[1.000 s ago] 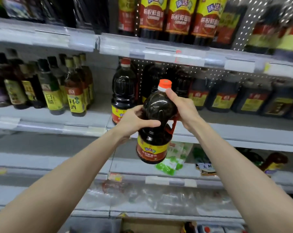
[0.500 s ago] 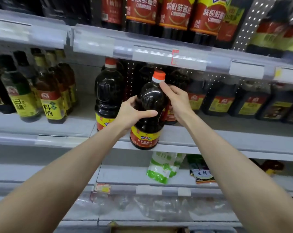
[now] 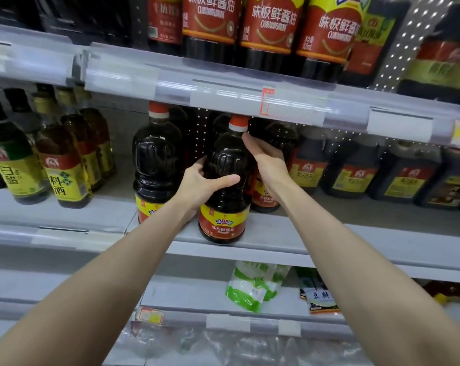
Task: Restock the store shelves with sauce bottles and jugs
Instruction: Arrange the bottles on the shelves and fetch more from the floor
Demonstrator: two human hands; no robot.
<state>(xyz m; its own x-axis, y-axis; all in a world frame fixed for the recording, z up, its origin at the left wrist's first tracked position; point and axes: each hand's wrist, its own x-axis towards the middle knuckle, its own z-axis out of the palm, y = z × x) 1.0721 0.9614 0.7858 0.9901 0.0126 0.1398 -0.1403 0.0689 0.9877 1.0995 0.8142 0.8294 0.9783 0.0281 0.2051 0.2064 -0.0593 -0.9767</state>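
Note:
A big dark soy sauce bottle (image 3: 224, 207) with an orange cap and a red and yellow label stands at the front edge of the middle shelf (image 3: 289, 241). My left hand (image 3: 202, 186) grips its body from the left, thumb across the front. My right hand (image 3: 265, 159) holds its upper right side, near the neck and handle. A matching bottle (image 3: 156, 165) stands just to its left, and another one (image 3: 269, 196) stands behind it on the right, partly hidden by my right hand.
Smaller vinegar and cooking wine bottles (image 3: 62, 165) fill the shelf's left. Square dark jugs (image 3: 352, 170) line its right. The upper shelf (image 3: 250, 99) hangs low over the caps, loaded with large bottles (image 3: 268, 25). Green and white pouches (image 3: 252, 289) lie on the lower shelf.
Both hands carried the bottle up and forward from mid-air in front of the lower shelf onto the middle shelf. It now sits on the shelf's front edge.

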